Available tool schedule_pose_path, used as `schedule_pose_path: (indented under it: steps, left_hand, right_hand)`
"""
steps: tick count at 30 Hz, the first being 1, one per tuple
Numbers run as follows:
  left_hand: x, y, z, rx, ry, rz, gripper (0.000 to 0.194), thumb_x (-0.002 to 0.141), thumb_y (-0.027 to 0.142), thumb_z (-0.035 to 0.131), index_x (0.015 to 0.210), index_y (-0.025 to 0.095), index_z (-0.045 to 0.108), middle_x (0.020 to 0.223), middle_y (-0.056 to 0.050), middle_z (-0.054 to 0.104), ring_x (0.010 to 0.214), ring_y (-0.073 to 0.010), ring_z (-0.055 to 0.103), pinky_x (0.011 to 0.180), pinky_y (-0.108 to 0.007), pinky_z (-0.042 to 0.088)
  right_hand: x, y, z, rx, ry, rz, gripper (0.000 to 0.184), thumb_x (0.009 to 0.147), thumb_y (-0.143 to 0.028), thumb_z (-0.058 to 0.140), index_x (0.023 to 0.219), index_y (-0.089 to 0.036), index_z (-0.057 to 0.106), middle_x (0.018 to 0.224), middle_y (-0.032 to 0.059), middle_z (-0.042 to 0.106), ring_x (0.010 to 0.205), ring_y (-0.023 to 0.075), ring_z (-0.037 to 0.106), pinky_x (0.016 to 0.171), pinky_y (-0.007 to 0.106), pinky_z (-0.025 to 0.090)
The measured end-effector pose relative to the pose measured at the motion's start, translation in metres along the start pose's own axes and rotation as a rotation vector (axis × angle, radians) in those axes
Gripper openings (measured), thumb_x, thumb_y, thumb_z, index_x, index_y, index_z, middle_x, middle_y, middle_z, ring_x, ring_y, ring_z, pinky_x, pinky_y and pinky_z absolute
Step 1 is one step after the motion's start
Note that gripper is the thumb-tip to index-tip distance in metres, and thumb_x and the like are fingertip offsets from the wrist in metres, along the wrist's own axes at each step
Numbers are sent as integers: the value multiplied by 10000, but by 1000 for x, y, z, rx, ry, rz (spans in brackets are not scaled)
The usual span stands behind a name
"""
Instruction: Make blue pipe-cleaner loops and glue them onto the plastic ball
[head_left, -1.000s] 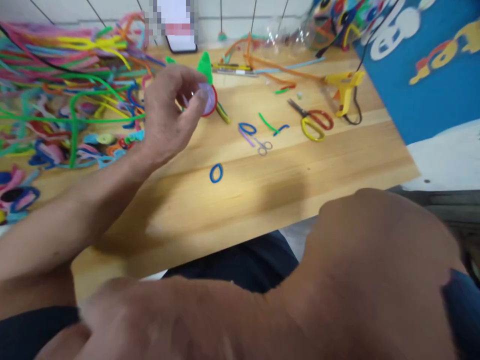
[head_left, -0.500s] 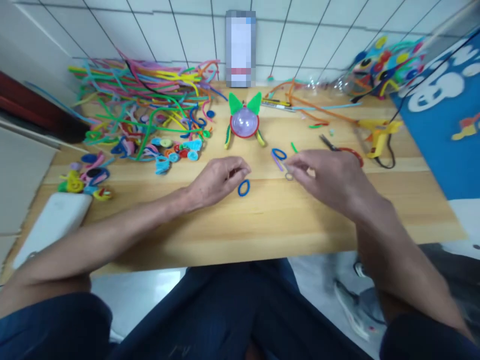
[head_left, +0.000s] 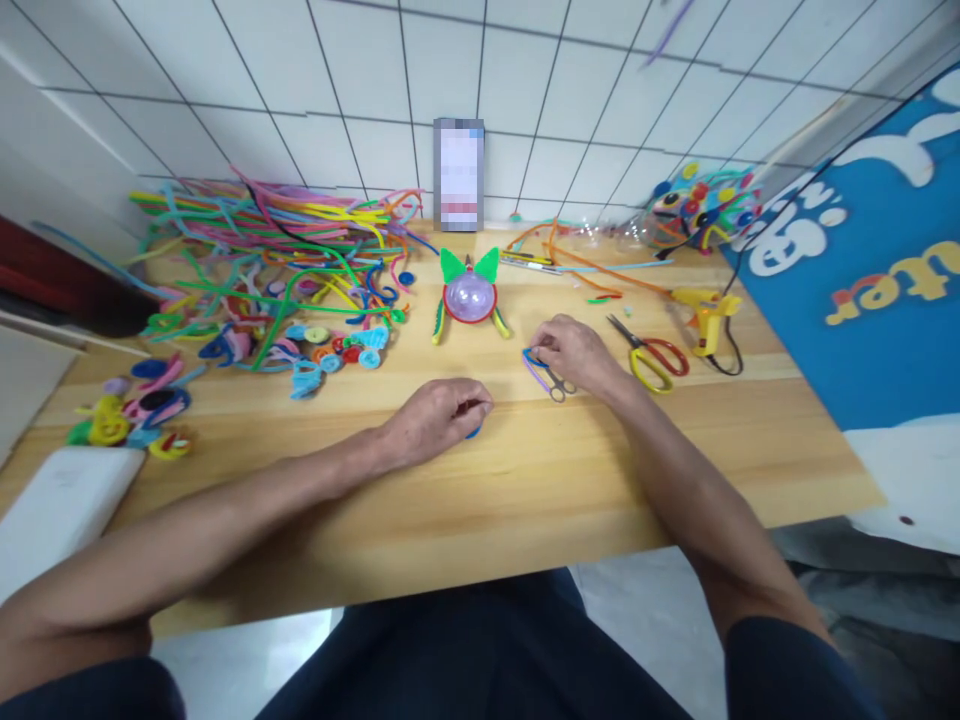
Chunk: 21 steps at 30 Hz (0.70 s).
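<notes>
My left hand [head_left: 441, 422] is closed in a pinch low over the table. A bit of a blue pipe-cleaner loop [head_left: 473, 433] shows beneath its fingertips; whether they grip it is hidden. My right hand [head_left: 576, 352] has its fingers closed on a second blue pipe-cleaner loop [head_left: 533, 357]. Just below that hand lie small scissors [head_left: 558, 390] and a short purple strip [head_left: 537, 378]. Behind both hands stands a clear round figure [head_left: 470, 297] with a red rim, green pointed ears [head_left: 453, 265] and yellow-green legs.
Pipe cleaners [head_left: 300, 215] are heaped at the back left, with small coiled pieces [head_left: 337, 350] before them. Larger scissors [head_left: 651, 358] and a yellow glue gun [head_left: 705, 315] lie right. A phone [head_left: 459, 175] leans on the tiled wall. A white box [head_left: 75, 500] sits left.
The view has tilted up. My right hand has moved left and away from me onto the blue loop, uncovering the larger scissors. My left hand now covers most of the nearer loop.
</notes>
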<state>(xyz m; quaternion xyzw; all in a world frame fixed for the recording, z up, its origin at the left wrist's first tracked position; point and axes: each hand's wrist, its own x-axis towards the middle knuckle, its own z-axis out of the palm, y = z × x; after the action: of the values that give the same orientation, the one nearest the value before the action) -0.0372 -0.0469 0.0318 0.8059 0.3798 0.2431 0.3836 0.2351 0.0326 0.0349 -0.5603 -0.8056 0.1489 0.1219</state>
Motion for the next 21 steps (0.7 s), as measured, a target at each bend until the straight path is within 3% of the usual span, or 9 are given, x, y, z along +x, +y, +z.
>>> schedule_pose_path:
  steps: [2, 5, 8, 11, 14, 17, 21]
  left_hand:
    - [4, -1, 1, -26, -3, -9, 172, 976, 228, 558, 911, 168, 706, 768, -1, 696, 657, -117, 593, 653, -239, 445]
    - [10, -3, 2, -68, -9, -31, 184, 971, 240, 550, 897, 165, 700, 764, -1, 692, 664, -117, 598, 647, -235, 446]
    - [15, -3, 2, -96, -20, -57, 193, 967, 247, 545, 867, 167, 689, 734, 7, 670, 646, -112, 582, 631, -229, 437]
    - [19, -1, 2, -102, -38, -70, 183, 960, 255, 565, 849, 172, 684, 699, 18, 641, 619, -106, 551, 606, -224, 418]
    - [22, -1, 4, -135, -23, -76, 184, 959, 277, 583, 850, 174, 690, 685, 21, 625, 609, -104, 537, 591, -223, 407]
    - [24, -3, 8, -271, 46, -122, 207, 950, 337, 618, 852, 174, 697, 692, 17, 622, 614, -100, 533, 579, -217, 411]
    - [29, -7, 9, -653, 66, -277, 283, 863, 446, 753, 884, 172, 687, 719, 14, 630, 570, -93, 552, 521, -213, 457]
  right_hand:
    - [-1, 7, 1, 42, 42, 0, 71, 913, -156, 671, 899, -202, 724, 948, 70, 727, 875, 219, 674, 819, 332, 499]
    - [-5, 13, -1, 78, 100, -19, 104, 919, -148, 648, 980, -200, 713, 977, 72, 730, 878, 218, 668, 827, 334, 504]
    - [-7, 8, -1, 46, 55, -29, 141, 921, -172, 667, 1050, -203, 715, 1069, 91, 723, 935, 227, 681, 846, 336, 510]
    - [-6, -2, 2, -39, -8, -3, 88, 948, -181, 623, 959, -214, 704, 1061, 101, 713, 1004, 251, 678, 870, 349, 506]
    - [-3, -8, 4, -22, 25, 22, 123, 958, -166, 562, 907, -218, 661, 1045, 106, 712, 1021, 255, 670, 899, 361, 503]
    - [-3, -10, 3, 158, 145, 52, 99, 964, -205, 544, 918, -227, 629, 995, 79, 721, 966, 238, 669, 891, 364, 509]
    - [-12, -19, 4, 620, 212, 19, 157, 986, -351, 572, 1053, -236, 655, 957, 34, 735, 846, 194, 672, 790, 333, 534]
